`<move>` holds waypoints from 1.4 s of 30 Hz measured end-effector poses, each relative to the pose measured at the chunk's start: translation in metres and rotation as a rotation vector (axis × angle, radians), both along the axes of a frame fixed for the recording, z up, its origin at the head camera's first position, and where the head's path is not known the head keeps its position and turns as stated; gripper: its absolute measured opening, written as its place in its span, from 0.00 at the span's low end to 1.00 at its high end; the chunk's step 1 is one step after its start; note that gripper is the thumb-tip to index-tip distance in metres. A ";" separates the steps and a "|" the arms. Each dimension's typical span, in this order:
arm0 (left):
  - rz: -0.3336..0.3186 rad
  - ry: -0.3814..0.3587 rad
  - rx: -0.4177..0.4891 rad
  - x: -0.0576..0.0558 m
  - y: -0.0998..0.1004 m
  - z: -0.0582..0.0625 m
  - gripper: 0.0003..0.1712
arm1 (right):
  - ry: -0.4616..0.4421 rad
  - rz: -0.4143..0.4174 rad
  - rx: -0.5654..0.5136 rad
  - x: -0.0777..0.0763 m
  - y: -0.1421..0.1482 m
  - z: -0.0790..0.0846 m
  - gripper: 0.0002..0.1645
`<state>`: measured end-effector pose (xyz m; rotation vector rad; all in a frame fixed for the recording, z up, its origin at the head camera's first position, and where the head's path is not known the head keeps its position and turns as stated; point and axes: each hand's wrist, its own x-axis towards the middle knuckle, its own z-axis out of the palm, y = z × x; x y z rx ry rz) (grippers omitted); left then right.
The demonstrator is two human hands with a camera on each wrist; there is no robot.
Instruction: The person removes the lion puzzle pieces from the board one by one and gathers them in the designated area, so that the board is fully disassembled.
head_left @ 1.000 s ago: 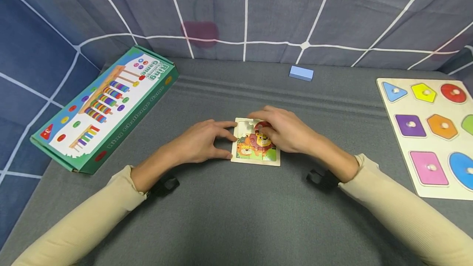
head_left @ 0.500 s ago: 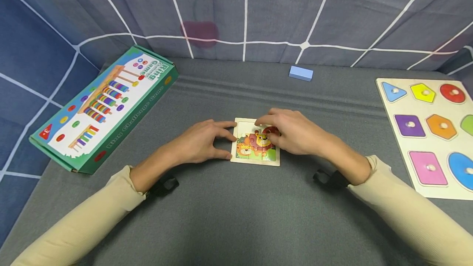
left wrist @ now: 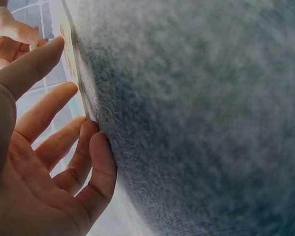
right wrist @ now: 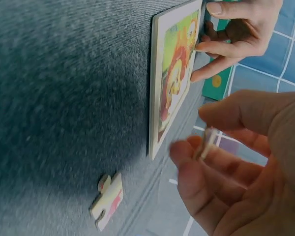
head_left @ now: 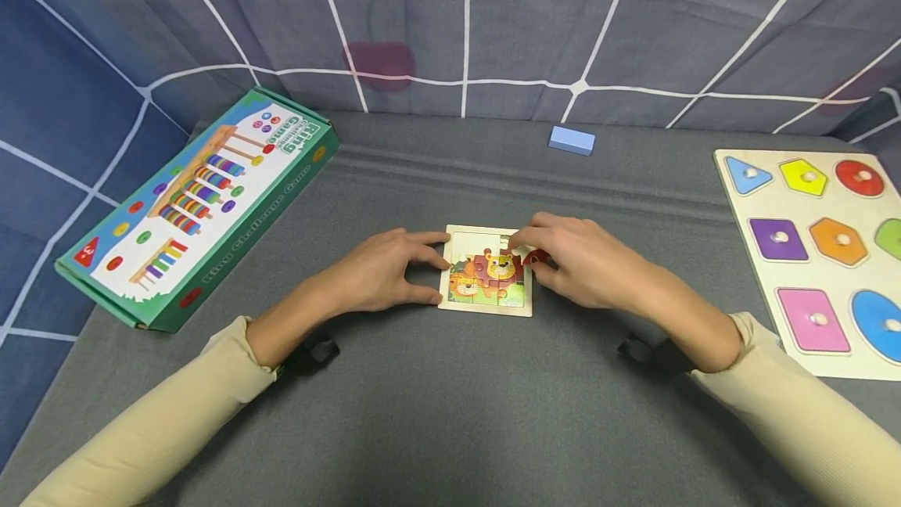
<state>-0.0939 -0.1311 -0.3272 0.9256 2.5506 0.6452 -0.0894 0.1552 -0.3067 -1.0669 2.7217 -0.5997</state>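
Note:
A small square wooden jigsaw puzzle with a cartoon lion picture lies flat in the middle of the table. Along its left edge rest the thumb and fingertips of my left hand, fairly straight. Just off the puzzle's right side, my right hand pinches a puzzle piece between thumb and fingers, and a bit of its red print shows in the head view. Bare pale wood shows in the puzzle's upper part. A second, loose puzzle piece lies on the cloth beyond the puzzle's edge in the right wrist view.
At the left lies a green Ring Challenge Game box. A wooden shape board with knobbed pieces lies at the right. Toward the back sits a small blue block. Checked cloth hangs behind the grey-covered table.
My right hand has drawn the red-printed piece from the puzzle's upper right, off to the right and slightly nearer, uncovering bare wood there. My left hand has stayed in place.

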 end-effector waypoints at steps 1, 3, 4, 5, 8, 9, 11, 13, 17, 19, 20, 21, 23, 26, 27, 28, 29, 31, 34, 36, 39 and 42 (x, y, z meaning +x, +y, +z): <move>0.001 0.001 -0.001 0.000 0.000 0.000 0.24 | 0.004 -0.002 0.003 0.001 0.002 0.001 0.22; 0.004 0.002 -0.002 0.000 0.000 0.000 0.24 | 0.011 -0.007 0.006 0.003 0.006 0.001 0.21; 0.006 0.003 -0.004 0.000 0.000 0.000 0.24 | 0.017 -0.012 0.003 0.004 0.008 0.001 0.21; 0.006 0.003 -0.004 0.000 0.000 0.000 0.24 | 0.023 -0.016 -0.002 0.004 0.010 0.002 0.21; 0.011 0.004 -0.008 0.000 0.000 -0.001 0.24 | 0.036 -0.029 -0.017 0.006 0.018 0.003 0.19; 0.013 0.004 -0.009 0.000 0.000 -0.001 0.24 | 0.042 -0.029 -0.024 0.006 0.021 0.003 0.19; 0.014 0.003 -0.010 0.001 0.000 -0.001 0.24 | 0.056 -0.026 -0.033 0.007 0.026 0.004 0.19; 0.014 0.003 -0.013 0.001 0.000 -0.001 0.24 | 0.076 -0.023 -0.042 0.007 0.032 0.003 0.19; 0.014 0.001 -0.021 0.001 0.000 0.000 0.24 | 0.111 -0.023 -0.057 0.008 0.041 0.001 0.19; 0.011 0.001 -0.030 0.001 0.000 0.000 0.24 | 0.115 -0.031 -0.057 0.009 0.045 0.000 0.19; 0.009 0.002 -0.035 0.001 0.000 0.000 0.24 | 0.116 -0.036 -0.054 0.009 0.047 -0.001 0.19; 0.004 0.006 -0.038 0.001 0.000 0.000 0.24 | 0.114 -0.044 -0.051 0.010 0.049 -0.001 0.20; -0.004 0.013 -0.041 0.002 0.000 0.000 0.24 | 0.113 -0.058 -0.043 0.011 0.054 -0.003 0.20; 0.000 0.014 -0.045 0.002 0.001 0.001 0.24 | 0.123 -0.077 -0.044 0.013 0.060 -0.005 0.21; 0.001 0.014 -0.044 0.002 0.001 0.001 0.24 | 0.129 -0.082 -0.047 0.014 0.062 -0.006 0.21; 0.005 0.012 -0.045 0.003 0.001 0.001 0.24 | 0.136 -0.085 -0.050 0.015 0.064 -0.007 0.21; 0.008 0.010 -0.047 0.003 0.002 0.001 0.25 | 0.142 -0.088 -0.054 0.015 0.066 -0.008 0.21; 0.007 0.012 -0.047 0.003 0.002 0.001 0.25 | 0.153 -0.093 -0.062 0.016 0.070 -0.010 0.22; 0.002 0.020 -0.043 0.003 0.003 0.001 0.24 | 0.171 -0.099 -0.069 0.017 0.075 -0.012 0.22; -0.001 0.026 -0.039 0.003 0.003 0.000 0.24 | 0.178 -0.102 -0.071 0.018 0.077 -0.013 0.22; 0.002 0.023 -0.036 0.003 0.003 0.000 0.24 | 0.173 -0.108 -0.060 0.018 0.080 -0.014 0.21; 0.004 0.019 -0.035 0.003 0.003 0.001 0.24 | 0.157 -0.121 -0.039 0.018 0.082 -0.015 0.20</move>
